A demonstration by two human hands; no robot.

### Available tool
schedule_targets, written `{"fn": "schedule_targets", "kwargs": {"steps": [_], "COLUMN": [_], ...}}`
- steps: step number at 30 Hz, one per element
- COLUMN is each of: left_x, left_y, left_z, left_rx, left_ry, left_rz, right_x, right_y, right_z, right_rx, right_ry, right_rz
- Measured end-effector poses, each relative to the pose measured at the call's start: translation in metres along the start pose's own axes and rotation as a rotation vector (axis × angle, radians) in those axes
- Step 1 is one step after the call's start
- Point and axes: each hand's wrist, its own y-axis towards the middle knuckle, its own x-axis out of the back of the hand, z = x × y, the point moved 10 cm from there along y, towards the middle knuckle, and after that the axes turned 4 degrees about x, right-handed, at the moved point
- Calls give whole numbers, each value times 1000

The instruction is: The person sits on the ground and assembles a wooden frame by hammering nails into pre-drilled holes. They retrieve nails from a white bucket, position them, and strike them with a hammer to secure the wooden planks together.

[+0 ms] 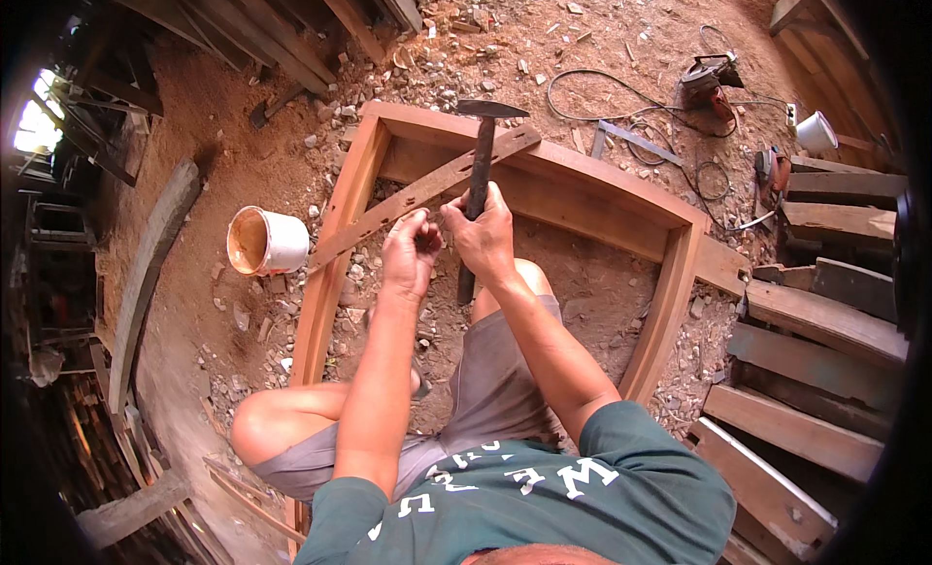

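The right hand (482, 237) grasps a hammer (481, 162) by its dark, straight handle, which stands out above and below the fist; the metal head, tapering to a point on one side, lies beyond the knuckles. Just beside it, the left hand (413, 245) has its fingers curled inward; whether they pinch something small, I cannot tell. Just beyond both hands, a flat wooden strip (413, 198) with dark slots lies slantwise across a corner of a smooth, reddish-brown timber frame (602, 182). The frame's squared rails reach around both hands, over rough, stony ground (582, 264). Left of the left hand stands a round, whitish plastic bucket (283, 243), smeared tan inside.
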Motion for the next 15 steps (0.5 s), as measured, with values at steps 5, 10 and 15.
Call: {"fn": "schedule_targets", "kwargs": {"steps": [5, 10, 15], "left_x": [-55, -147, -181], "left_y": [-3, 20, 40], "left_z": [4, 48, 91], "left_rx": [-405, -652, -822], "left_ry": [1075, 1573, 1596], "left_rz": [-74, 383, 557], "right_x": [50, 112, 163], "right_y": [9, 14, 17], "right_z": [-44, -72, -73], "right_rx": [32, -52, -155], "right_ry": [-233, -195, -158], "right_rz": [-101, -234, -382]}}
